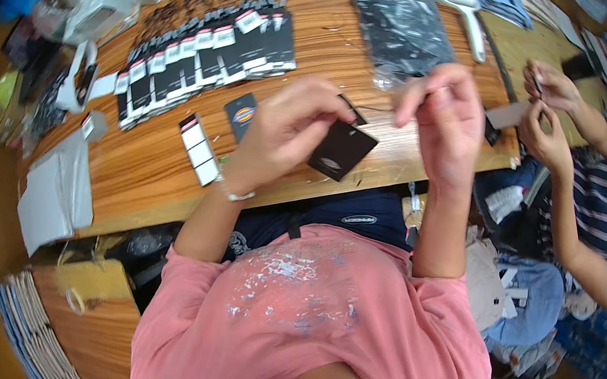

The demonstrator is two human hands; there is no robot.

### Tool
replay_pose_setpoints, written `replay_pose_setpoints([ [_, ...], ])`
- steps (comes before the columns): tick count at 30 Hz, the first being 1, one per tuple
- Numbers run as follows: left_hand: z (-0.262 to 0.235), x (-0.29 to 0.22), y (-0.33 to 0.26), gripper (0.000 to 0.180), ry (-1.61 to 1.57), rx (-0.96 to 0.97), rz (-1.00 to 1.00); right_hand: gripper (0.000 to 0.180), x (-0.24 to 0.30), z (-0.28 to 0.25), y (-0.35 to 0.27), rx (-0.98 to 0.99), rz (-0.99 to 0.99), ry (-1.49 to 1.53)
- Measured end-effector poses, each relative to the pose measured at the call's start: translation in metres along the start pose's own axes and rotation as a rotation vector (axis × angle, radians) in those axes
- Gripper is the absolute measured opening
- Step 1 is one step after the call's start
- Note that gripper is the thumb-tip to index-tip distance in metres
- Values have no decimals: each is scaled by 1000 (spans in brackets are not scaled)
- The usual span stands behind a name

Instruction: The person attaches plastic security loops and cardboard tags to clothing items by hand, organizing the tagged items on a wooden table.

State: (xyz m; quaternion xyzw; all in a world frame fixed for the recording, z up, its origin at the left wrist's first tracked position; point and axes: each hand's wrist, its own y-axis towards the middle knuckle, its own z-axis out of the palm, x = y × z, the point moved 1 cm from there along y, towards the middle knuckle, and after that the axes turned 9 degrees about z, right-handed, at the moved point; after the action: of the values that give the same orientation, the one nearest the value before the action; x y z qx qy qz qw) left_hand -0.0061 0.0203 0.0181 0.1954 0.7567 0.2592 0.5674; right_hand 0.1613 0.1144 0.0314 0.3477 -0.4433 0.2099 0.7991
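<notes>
My left hand (291, 120) is closed on a square black hang tag (343, 150), pinching it at its upper left above the table's near edge. A second small dark piece shows behind that tag's top. From there a thin dark string (381, 110) runs toward my right hand (446, 129), raised to the right with thumb and fingers drawn together; the string's end at the fingertips is blurred. On the table beside my left wrist lie a dark tag with a coloured emblem (238, 117) and a black-topped strip of white stickers (199, 151).
Rows of black tags with white stickers and dark strings (208, 63) cover the table's left. Farther back are a bagged dark garment (401, 26) and a white lint roller (467, 19). At right, a co-worker's hands (550, 109) hold a small dark item. White plastic sheets (59, 187) hang at the left edge.
</notes>
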Motion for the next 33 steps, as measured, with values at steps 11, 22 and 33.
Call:
replay_pose_setpoints([
  [11, 20, 15, -6, 14, 65, -158, -36, 12, -29, 21, -9, 213, 267, 501],
  [22, 33, 23, -13, 46, 149, -66, 177, 14, -11, 38, -11, -26, 107, 498],
  [33, 41, 37, -39, 74, 217, -24, 24, 10, 0, 67, -21, -84, 68, 294],
])
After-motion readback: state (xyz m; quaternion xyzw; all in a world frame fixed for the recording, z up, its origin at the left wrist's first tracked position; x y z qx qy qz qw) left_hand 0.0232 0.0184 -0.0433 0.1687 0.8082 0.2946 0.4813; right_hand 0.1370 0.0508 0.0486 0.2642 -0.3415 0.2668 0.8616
